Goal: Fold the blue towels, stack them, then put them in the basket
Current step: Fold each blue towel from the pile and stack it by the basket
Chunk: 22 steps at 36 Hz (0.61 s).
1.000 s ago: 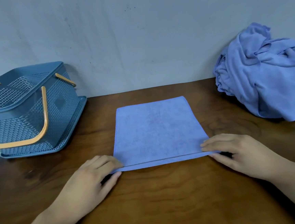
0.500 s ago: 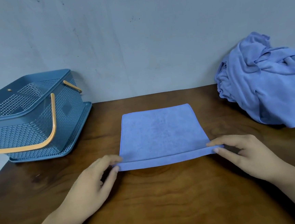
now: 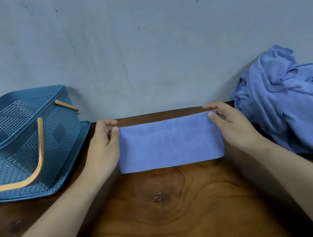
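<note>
The towel (image 3: 170,141) lies as a folded band across the far middle of the tabletop (image 3: 168,202), close to the wall. The left hand (image 3: 102,147) pinches its far left corner between thumb and fingers, and the right hand (image 3: 234,128) pinches the far right corner the same way.

The step looks like finishing a fold. To do it well, I would set the held edge flush on the layer beneath, match both corners, and press the crease flat before letting go.

How many layers lie under the top face cannot be told, nor whether the held edge touches the tabletop or is a little raised. The crumpled pile (image 3: 286,103) at the right is cut off by the frame, so its count is unclear. The basket (image 3: 21,141) at the left, tilted, is also cut off, and its inside is mostly hidden.
</note>
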{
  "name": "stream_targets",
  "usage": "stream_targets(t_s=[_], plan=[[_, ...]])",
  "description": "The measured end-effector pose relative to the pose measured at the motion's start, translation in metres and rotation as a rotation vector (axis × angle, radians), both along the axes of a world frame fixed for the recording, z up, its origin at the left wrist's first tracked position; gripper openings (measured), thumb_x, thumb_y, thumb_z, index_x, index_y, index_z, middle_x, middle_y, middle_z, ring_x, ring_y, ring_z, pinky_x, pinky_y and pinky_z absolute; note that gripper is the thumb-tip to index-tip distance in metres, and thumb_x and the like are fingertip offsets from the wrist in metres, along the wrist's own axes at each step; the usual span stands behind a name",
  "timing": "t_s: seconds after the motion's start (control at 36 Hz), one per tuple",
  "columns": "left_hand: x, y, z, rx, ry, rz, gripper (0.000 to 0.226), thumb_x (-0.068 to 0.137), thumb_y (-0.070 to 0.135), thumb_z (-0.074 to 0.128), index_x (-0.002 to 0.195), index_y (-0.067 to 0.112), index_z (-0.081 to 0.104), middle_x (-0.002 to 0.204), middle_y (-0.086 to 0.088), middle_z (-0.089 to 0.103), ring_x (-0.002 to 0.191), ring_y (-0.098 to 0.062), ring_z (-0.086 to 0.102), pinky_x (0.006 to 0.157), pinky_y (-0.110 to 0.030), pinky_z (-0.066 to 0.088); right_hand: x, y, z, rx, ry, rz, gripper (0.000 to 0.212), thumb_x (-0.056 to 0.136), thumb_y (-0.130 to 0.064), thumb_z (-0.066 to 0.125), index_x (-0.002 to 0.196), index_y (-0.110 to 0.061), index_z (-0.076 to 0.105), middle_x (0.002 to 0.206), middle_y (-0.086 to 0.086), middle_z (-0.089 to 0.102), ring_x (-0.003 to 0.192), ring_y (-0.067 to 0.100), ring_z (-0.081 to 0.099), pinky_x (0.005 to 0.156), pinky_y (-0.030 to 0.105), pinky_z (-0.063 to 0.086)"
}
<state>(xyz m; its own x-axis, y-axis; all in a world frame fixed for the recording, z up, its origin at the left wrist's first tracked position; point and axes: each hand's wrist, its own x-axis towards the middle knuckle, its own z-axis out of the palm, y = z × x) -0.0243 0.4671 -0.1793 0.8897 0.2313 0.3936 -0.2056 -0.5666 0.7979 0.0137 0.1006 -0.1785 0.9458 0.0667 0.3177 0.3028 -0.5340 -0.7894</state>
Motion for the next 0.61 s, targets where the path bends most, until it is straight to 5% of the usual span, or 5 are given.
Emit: stream_targets(t_s=[0.19,0.28,0.33,0.47,0.61], plan=[[0.052,-0.006,-0.039,0.185,0.32,0.017,0.033,0.109,0.033,0.052,0.138,0.018,0.048,0.105,0.005,0.067,0.098,-0.017,0.065,0.077,-0.033,0.044,0.04,0.014,-0.041,-0.14,0.199,-0.134,0.037,0.107,-0.044,0.055,0.14,-0.028,0.057,0.122,-0.004,0.07,0.117,0.017,0.064,0.089,0.032,0.044],[0.047,-0.009,-0.05,0.254,0.303,-0.004,0.048,0.104,0.035,0.058,0.148,0.021,0.042,0.11,0.007,0.066,0.1,-0.015,0.065,0.078,-0.03,0.046,0.033,0.02,-0.048,-0.208,0.145,-0.129,0.048,0.103,-0.052,0.058,0.145,-0.03,0.05,0.106,-0.012,0.067,0.103,0.01,0.063,0.086,0.035,0.049],[0.046,-0.007,-0.052,0.305,0.295,-0.023,0.053,0.104,0.034,0.059,0.151,0.022,0.041,0.122,0.005,0.063,0.111,-0.016,0.063,0.085,-0.029,0.045,0.03,0.019,-0.053,-0.3,0.128,-0.09,0.055,0.101,-0.05,0.059,0.15,-0.033,0.045,0.114,-0.015,0.063,0.111,0.013,0.06,0.094,0.039,0.05],[0.038,-0.001,-0.052,0.303,0.273,-0.004,0.046,0.106,0.027,0.059,0.149,0.021,0.044,0.094,0.011,0.059,0.085,-0.004,0.06,0.067,-0.017,0.04,0.019,0.016,-0.061,-0.391,0.079,-0.076,0.057,0.101,-0.042,0.062,0.154,-0.033,0.044,0.137,-0.005,0.057,0.127,0.02,0.053,0.095,0.033,0.043],[0.013,0.0,-0.055,0.331,0.222,-0.043,0.044,0.105,0.025,0.06,0.148,0.022,0.049,0.098,0.015,0.055,0.103,-0.016,0.061,0.085,-0.027,0.044,-0.005,0.016,-0.063,-0.46,0.044,-0.082,0.053,0.101,-0.046,0.058,0.152,-0.036,0.046,0.141,-0.009,0.055,0.124,0.018,0.05,0.099,0.031,0.043]])
